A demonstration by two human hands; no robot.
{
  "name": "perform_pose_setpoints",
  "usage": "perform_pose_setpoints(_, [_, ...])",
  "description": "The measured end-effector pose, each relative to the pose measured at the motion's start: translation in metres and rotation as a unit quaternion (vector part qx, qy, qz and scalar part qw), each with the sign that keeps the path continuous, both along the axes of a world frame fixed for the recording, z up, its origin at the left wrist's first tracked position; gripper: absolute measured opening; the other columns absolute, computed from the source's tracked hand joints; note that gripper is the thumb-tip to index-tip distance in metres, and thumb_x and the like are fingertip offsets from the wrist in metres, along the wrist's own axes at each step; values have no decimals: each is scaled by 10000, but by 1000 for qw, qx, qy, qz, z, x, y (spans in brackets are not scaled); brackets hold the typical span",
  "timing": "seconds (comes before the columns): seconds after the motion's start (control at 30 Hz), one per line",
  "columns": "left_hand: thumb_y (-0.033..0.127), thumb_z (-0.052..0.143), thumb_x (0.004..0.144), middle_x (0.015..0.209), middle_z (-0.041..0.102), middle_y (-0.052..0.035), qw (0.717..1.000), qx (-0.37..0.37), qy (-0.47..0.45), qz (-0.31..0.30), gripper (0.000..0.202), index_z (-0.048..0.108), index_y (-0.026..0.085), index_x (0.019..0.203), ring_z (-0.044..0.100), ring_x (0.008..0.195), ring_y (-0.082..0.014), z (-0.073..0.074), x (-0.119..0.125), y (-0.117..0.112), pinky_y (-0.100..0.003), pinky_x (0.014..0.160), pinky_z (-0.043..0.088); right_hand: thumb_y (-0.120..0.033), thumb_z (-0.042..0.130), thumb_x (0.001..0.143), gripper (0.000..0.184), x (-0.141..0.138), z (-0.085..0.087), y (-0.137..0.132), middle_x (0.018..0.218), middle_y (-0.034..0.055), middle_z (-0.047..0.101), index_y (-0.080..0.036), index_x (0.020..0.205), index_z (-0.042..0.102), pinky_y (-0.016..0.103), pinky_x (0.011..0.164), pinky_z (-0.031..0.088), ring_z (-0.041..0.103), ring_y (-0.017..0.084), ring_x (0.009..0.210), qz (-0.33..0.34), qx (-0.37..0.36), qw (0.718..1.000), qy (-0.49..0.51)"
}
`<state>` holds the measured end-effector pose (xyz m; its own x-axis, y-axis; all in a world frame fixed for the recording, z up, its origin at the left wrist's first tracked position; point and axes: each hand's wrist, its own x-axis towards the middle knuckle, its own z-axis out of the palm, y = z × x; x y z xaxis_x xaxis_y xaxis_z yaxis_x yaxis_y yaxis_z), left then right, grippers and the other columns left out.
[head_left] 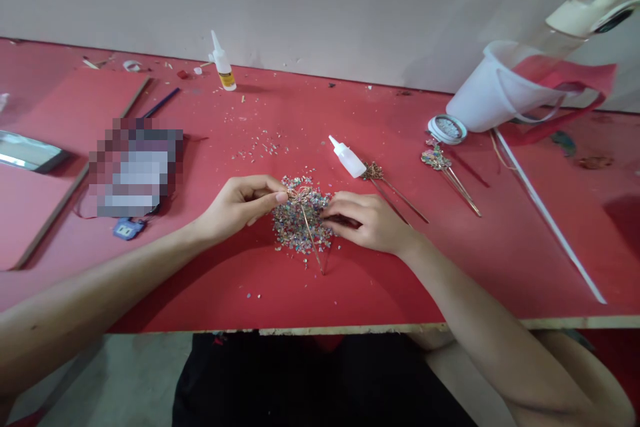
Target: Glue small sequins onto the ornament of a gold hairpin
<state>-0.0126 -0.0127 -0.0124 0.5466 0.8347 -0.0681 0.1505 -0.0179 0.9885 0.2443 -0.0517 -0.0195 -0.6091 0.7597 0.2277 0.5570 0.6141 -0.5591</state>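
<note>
My left hand (247, 203) pinches the openwork wire head of a gold-coloured hairpin (311, 233) between thumb and fingers. The pin's long prong slants down towards the table's front edge. Under it lies a heap of small shiny multicoloured chips (295, 235). My right hand (367, 220) reaches into the heap's right side, fingers curled towards the thumb; whatever its fingertips hold is hidden. Just beyond that hand, a small white glue bottle (349, 159) lies with its base against the wire head of a second hairpin (395, 190).
A hairpin covered in colourful chips (443, 163) lies right, near a small round container (447, 129) and a tilted white bucket (493, 90). Another glue bottle (223, 67) stands at the back. On the left are a blurred-out object (137, 173) and a blue pencil-like stick (163, 102).
</note>
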Motion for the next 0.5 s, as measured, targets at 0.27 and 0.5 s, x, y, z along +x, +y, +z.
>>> perform_pose_setpoints(0.27, [385, 617, 859, 473, 374, 66, 1000, -7, 6, 14, 250, 637, 139, 818, 299, 388, -39, -2, 0, 1, -196, 377, 171, -246, 563, 900, 123, 5, 1, 2, 890, 44, 645, -183, 918, 667, 269, 727, 490, 612, 126, 793, -31, 32, 999, 30])
perform_pose_setpoints(0.5, [395, 611, 858, 469, 372, 66, 1000, -8, 13, 17, 265, 620, 140, 789, 304, 392, -41, -2, -1, 0, -197, 383, 173, -260, 543, 919, 164, 2, -1, 0, 926, 51, 637, -185, 986, 672, 262, 723, 487, 612, 126, 805, -72, 22, 997, 13])
